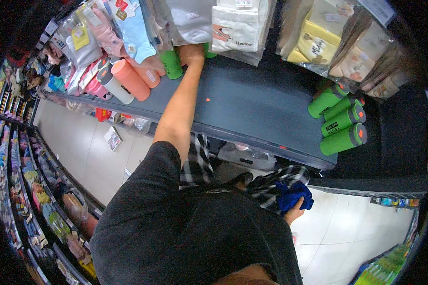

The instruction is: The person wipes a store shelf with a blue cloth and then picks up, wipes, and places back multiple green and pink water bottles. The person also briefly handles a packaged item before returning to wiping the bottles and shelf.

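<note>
My left hand [190, 54] reaches across a dark grey shelf [242, 96], its fingers hidden behind hanging packets of socks. Right beside it on the left stands a green bottle [172, 65] with a printed word. Part of a second green bottle [209, 51] shows on the hand's other side. Whether my fingers grip either one cannot be seen. Down by my right side, my right hand [294, 212] holds a bunched blue cloth [294, 196], off the shelf.
Several green bottles [343, 139] with dark lids crowd the shelf's right end. Coral bottles [131, 80] and a white bottle [115, 86] stand at left. Packaged socks [235, 32] hang low over the shelf. Stocked racks [39, 185] curve along the left; a small box [113, 138] lies on the floor.
</note>
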Demonstrator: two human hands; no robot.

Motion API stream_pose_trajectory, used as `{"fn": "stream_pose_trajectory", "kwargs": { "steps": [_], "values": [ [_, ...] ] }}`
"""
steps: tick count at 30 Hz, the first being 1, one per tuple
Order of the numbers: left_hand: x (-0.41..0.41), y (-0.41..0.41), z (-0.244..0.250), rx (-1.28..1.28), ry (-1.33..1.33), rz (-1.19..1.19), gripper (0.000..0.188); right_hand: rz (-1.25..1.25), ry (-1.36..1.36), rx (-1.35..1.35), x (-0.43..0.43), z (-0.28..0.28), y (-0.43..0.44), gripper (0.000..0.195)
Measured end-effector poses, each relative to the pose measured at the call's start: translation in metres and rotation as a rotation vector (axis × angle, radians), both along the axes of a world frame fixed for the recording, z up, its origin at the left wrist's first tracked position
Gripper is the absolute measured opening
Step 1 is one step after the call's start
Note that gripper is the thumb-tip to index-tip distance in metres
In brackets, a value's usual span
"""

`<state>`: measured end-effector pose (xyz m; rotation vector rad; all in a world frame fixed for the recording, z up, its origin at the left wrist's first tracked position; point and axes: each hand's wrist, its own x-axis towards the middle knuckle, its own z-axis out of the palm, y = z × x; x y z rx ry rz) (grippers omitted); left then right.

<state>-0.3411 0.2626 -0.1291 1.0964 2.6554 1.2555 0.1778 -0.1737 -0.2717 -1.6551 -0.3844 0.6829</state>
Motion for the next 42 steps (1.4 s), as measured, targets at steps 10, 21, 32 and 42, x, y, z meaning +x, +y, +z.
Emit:
{"fn": "stream_pose_trajectory", "kwargs": {
  "steps": [10, 21, 32, 42],
  "values": [
    [0.003, 0.002, -0.014, 0.224, 0.13, 0.065, 0.094, 0.035, 0.008, 0.077, -0.006, 0.01, 0.0, 0.046],
    [0.175, -0.185, 0.015, 0.419, -0.968, -1.221, 0.065, 0.271, -0.136, 0.174, -0.053, 0.119, 0.044, 0.048],
    [0.283, -0.284, 0.091, -0.469, 0.081, -1.829, 0.065, 0.556, -0.774, 0.248, -0.076, 0.249, 0.091, 0.03],
    [0.29, -0.287, 0.089, -0.017, -0.261, -1.913, 0.074, 0.625, 0.907, 0.608, -0.047, 0.185, 0.104, 0.044]
  ]
}}
